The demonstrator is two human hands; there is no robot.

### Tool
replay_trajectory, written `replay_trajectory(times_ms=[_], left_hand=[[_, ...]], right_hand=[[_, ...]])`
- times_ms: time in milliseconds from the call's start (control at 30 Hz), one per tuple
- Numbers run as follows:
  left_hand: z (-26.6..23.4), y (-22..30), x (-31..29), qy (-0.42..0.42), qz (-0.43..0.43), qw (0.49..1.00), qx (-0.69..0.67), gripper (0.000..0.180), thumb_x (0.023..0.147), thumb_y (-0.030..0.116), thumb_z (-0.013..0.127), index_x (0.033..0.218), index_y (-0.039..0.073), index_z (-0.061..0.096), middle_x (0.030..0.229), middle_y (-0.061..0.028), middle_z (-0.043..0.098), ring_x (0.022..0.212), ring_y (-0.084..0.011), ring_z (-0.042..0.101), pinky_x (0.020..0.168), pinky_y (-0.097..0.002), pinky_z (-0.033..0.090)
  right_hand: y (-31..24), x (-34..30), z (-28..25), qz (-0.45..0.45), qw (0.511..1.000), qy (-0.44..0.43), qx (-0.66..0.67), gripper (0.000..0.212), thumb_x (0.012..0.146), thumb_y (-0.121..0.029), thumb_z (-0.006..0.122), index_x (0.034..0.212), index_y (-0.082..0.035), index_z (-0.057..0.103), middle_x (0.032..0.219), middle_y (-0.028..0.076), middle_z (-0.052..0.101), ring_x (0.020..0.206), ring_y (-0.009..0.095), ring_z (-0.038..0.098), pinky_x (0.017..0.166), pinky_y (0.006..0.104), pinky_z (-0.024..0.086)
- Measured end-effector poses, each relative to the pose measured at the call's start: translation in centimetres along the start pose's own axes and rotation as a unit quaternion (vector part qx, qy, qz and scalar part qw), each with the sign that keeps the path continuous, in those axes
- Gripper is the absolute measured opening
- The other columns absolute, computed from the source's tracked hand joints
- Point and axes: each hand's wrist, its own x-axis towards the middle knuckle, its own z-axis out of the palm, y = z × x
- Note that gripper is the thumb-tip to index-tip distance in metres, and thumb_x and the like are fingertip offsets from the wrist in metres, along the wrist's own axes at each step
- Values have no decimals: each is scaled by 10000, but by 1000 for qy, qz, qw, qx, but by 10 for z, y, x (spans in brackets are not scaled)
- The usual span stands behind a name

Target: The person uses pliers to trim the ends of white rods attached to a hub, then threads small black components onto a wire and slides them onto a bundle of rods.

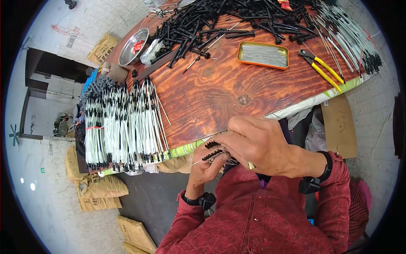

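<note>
My left hand (204, 168) is closed round some small black ribbed pieces (212, 155) and thin metal wires, just off the near edge of the table. One thin pale wire (197, 163) sticks out to the left of its fingers. Over it, my right hand (259, 144) is closed with its fingertips pinched against the same pieces. What those fingertips grip is hidden behind the hand. A small yellow-green tip (251, 165) shows under the right hand; its kind I cannot make out.
A brown wooden table (198, 103) carries bundled white rods with black ends (120, 127) at left and a heap of black plastic parts (220, 25) behind. A yellow tin of thin metal pins (263, 56), yellow-handled cutters (323, 70) and more bundled rods (351, 36) lie right.
</note>
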Motion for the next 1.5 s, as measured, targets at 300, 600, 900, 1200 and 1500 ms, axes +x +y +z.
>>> replay_trajectory(times_ms=[300,600,900,1200,1500], left_hand=[[6,4,1,29,20,999,22,191,890,140,671,936,-45,685,953,-151,672,834,-271,650,749,-343,507],[10,-4,3,90,25,996,-16,161,899,106,662,957,-43,677,960,-132,682,788,-230,649,703,-337,504],[-3,-29,-9,77,-62,989,-112,186,878,136,693,934,-40,677,888,-121,690,784,-214,650,695,-322,506],[-10,-56,-8,108,-53,949,-290,233,870,174,740,1001,-11,689,934,-52,696,828,-138,636,728,-285,511],[-14,-60,-4,102,-60,939,-322,251,874,152,740,1057,-5,670,975,-44,686,839,-126,633,736,-267,507]], right_hand=[[6,0,-6,9,1000,-14,19,251,692,-68,751,937,-73,698,744,52,485,626,226,586,508,338,461],[2,4,7,23,999,18,-37,222,706,-72,748,920,-73,690,754,52,492,626,226,592,511,340,465],[2,13,12,38,999,-3,-15,200,713,-75,740,904,-70,681,770,58,498,635,226,595,508,347,462],[-4,24,27,59,997,-8,-45,134,758,-100,703,880,-77,650,749,61,482,619,244,579,518,365,452],[6,33,23,106,991,-71,-31,111,798,-129,695,856,-77,616,720,68,511,613,271,584,508,376,438]])
